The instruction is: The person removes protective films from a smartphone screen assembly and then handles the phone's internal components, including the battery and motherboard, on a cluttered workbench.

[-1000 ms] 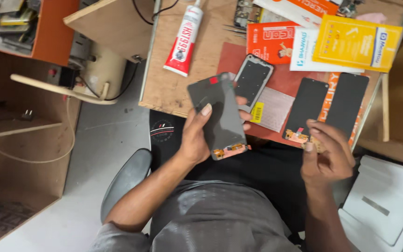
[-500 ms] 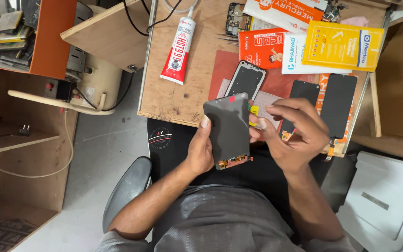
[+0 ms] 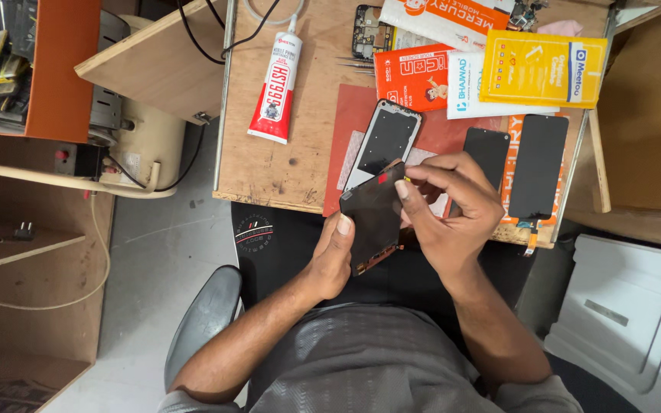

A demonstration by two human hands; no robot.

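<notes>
Nearest the camera, a grey ribbed shirt and two bare forearms reaching up from the lap. Left hand (image 3: 332, 260) cradles a dark, glossy rectangular phone display panel (image 3: 371, 218) from its left edge: thumb laid flat on the glass, the other fingers curled behind it and hidden. Panel is tilted, a thin copper-coloured strip showing along its lower edge, held just off the near edge of the bench. Right hand (image 3: 453, 210) bends over the panel's upper right corner, thumb and forefinger pinched narrow at a small red tab there; remaining fingers loosely curled, touching nothing I can make out. Beyond the hands, a scuffed pale plywood bench top (image 3: 284, 153) carries a matte red rectangular work mat (image 3: 357, 115). On the mat, just past the held panel, lies a black phone frame with rounded corners (image 3: 386, 141); to the right, two flat black glass screens (image 3: 525, 164) side by side. Further back, a white and red squeeze tube of adhesive (image 3: 275, 88) lies lengthwise, and glossy orange, white and yellow retail packets (image 3: 499, 65) overlap at the far edge.
</notes>
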